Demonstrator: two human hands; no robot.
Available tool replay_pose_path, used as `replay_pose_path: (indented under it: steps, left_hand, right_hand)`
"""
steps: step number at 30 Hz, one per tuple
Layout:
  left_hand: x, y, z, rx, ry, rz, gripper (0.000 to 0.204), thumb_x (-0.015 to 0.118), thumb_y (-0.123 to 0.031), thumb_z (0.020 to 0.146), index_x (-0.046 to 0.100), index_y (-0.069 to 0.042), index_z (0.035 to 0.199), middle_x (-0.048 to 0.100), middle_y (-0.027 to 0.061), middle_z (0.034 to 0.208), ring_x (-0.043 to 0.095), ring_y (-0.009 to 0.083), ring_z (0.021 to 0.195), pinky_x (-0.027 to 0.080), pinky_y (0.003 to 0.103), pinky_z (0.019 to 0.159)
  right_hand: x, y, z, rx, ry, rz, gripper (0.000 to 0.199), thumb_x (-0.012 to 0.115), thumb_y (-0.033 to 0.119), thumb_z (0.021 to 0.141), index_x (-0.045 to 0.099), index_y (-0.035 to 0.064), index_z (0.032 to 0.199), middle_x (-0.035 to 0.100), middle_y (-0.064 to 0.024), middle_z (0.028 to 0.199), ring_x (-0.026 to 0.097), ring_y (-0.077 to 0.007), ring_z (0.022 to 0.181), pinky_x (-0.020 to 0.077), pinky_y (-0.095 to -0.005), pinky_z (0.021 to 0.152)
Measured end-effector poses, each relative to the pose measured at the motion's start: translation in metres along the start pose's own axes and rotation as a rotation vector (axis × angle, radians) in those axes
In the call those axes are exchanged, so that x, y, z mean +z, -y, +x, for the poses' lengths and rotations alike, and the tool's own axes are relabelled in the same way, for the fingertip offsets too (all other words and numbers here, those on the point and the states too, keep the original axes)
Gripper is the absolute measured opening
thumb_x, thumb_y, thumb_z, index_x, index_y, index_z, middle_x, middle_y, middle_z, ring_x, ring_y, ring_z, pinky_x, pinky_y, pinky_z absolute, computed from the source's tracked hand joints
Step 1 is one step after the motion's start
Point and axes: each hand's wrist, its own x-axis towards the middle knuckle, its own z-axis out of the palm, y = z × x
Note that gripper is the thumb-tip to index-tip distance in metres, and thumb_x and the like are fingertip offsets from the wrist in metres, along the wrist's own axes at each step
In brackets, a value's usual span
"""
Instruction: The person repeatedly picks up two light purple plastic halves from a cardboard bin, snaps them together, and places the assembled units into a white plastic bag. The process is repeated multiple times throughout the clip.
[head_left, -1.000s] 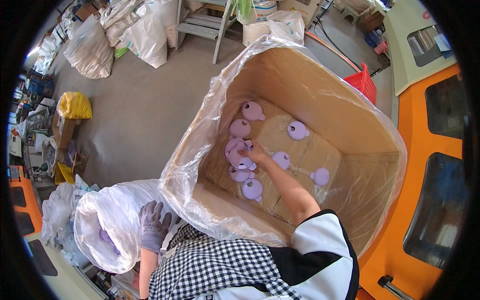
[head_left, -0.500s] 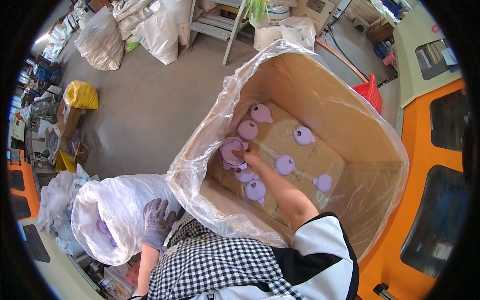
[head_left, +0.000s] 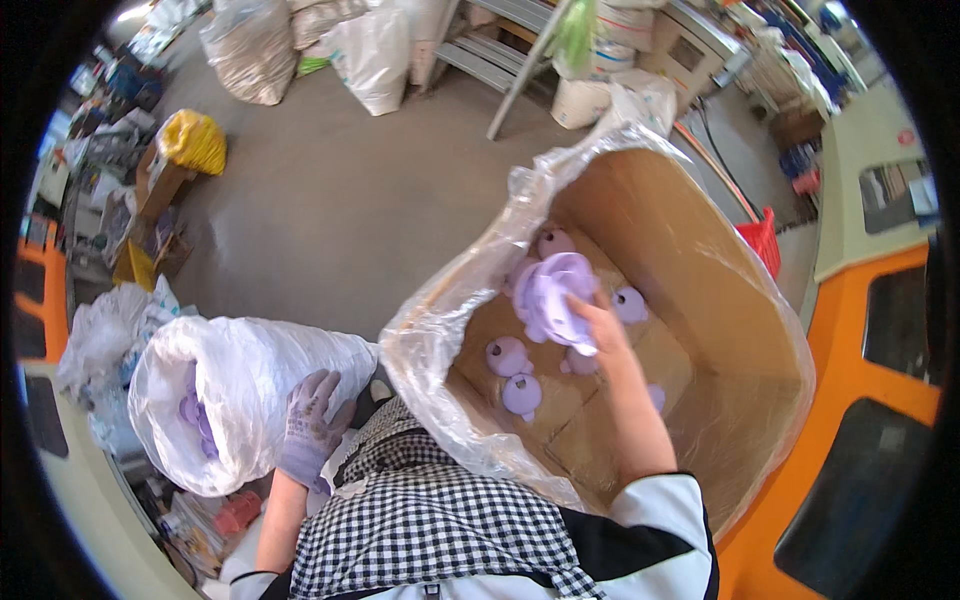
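Note:
My bare right hand [head_left: 597, 318] reaches into a large cardboard box [head_left: 690, 230] lined with clear plastic film. It grips a stack of lilac plastic bowls [head_left: 556, 295], slightly blurred and raised above the bottom. Beneath and around lie several round, domed lilac pieces with a small hole and a tab, such as one domed piece [head_left: 522, 396] near the box's left side. My left hand [head_left: 312, 425], in a grey-purple glove, rests with fingers apart against a white plastic sack [head_left: 270, 360]. More lilac parts [head_left: 197, 412] show inside the sack's mouth.
Orange machines with dark windows stand close on the right [head_left: 850, 500]. Behind the box are a metal step ladder [head_left: 500, 55], white sacks [head_left: 370, 60] and a red crate [head_left: 762, 243]. A yellow sack [head_left: 192, 141] sits on a carton at the left. Grey floor [head_left: 320, 220] lies between.
My right hand has lifted the stack of bowls up from the box bottom, tilting it. The view has shifted; the left hand stays by the white sack.

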Motion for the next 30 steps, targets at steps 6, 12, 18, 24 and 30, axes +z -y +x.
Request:
replay_pose_path:
  steps: [6,12,18,24,30]
  left_hand:
    - [-0.073,-0.065,0.029,-0.26,0.078,-0.731,0.058,0.068,-0.018,0.091,0.045,-0.001,0.142,0.056,0.0194,0.133,0.057,0.0315,0.122,0.047,0.041,0.103]
    - [-0.122,-0.047,0.009,-0.183,0.116,-1.56,0.077,0.064,-0.029,0.096,0.021,-0.003,0.154,0.04,0.0229,0.147,0.056,0.0289,0.125,0.052,0.04,0.098]
    - [-0.155,0.037,-0.065,-0.19,-0.117,-1.912,0.085,0.053,-0.055,0.096,0.015,-0.008,0.156,0.041,0.0181,0.146,0.059,0.0314,0.12,0.055,0.047,0.093]
    - [-0.149,0.168,-0.155,-0.37,-0.266,-2.365,0.102,0.046,-0.084,0.081,0.027,-0.012,0.152,0.053,0.0193,0.134,0.06,0.045,0.112,0.05,0.061,0.092]
    - [-0.161,0.266,-0.211,-0.26,-0.881,-2.415,0.092,0.037,-0.083,0.086,0.038,-0.015,0.148,0.053,0.0159,0.14,0.055,0.0395,0.124,0.046,0.062,0.103]
  right_hand:
    - [0.097,0.142,-0.088,-0.308,0.117,-0.301,0.051,0.07,0.006,0.084,0.052,-0.0008,0.132,0.064,-0.0116,0.117,0.066,-0.0222,0.102,0.0535,-0.0358,0.091]
    - [0.287,0.126,-0.111,-0.156,0.58,-0.518,0.061,0.075,0.01,0.08,0.047,0.0018,0.134,0.061,-0.0096,0.115,0.062,-0.0207,0.105,0.0496,-0.0327,0.095]
    - [0.462,0.006,-0.086,-0.311,1.053,-0.889,0.05,0.08,0.013,0.08,0.056,0.001,0.123,0.065,-0.0059,0.105,0.061,-0.0135,0.099,0.0493,-0.0304,0.088]
    - [0.605,-0.157,-0.113,-1.077,1.302,-0.844,0.055,0.077,0.006,0.071,0.06,0.0129,0.123,0.058,-0.0156,0.125,0.057,-0.0312,0.109,0.0528,-0.0363,0.085]
    - [0.656,-0.307,-0.133,-1.78,1.568,-0.576,0.05,0.062,0.014,0.08,0.062,0.0241,0.128,0.05,-0.0084,0.134,0.051,-0.0287,0.12,0.0509,-0.0389,0.09]
